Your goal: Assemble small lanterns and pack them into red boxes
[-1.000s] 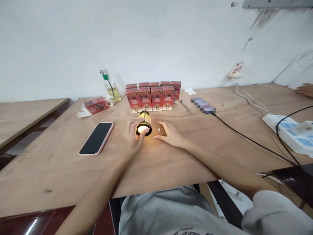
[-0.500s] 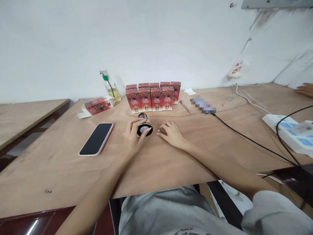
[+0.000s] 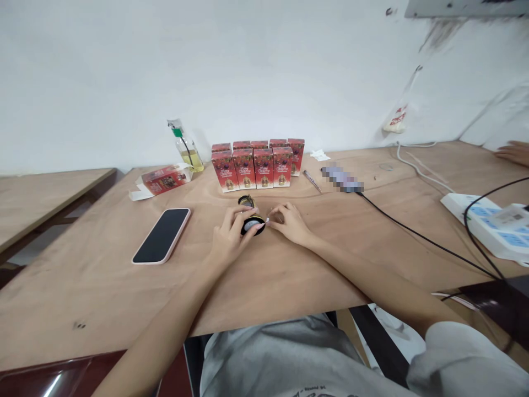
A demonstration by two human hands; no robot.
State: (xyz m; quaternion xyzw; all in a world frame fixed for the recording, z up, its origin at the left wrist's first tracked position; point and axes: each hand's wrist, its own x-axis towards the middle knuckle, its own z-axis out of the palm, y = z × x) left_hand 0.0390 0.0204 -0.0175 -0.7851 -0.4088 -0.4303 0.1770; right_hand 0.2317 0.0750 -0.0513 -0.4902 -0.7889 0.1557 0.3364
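Note:
A small lantern-shaped lamp [image 3: 251, 220] with a black round base and gold top lies on its side on the plywood table [image 3: 289, 275], its base turned toward me and its light off. My left hand [image 3: 228, 234] is wrapped around the lamp. My right hand [image 3: 288, 221] is beside the base, with thumb and forefinger pinched on a tiny white piece [image 3: 268, 221] at the base's edge. Behind the hands stand two rows of red printed boxes [image 3: 256, 164].
A black phone in a pink case [image 3: 162, 234] lies left of my hands. An open red box [image 3: 162, 179] and an oil bottle [image 3: 185, 146] sit at back left. A screwdriver [image 3: 313, 180], a black cable [image 3: 421, 237] and a white power strip [image 3: 487, 226] are right. Another person's hand [image 3: 512, 151] rests far right.
The lamp glowed a second ago and is now dark. My right hand lifted off the table and moved left to the lamp's base, pinching a small white piece there.

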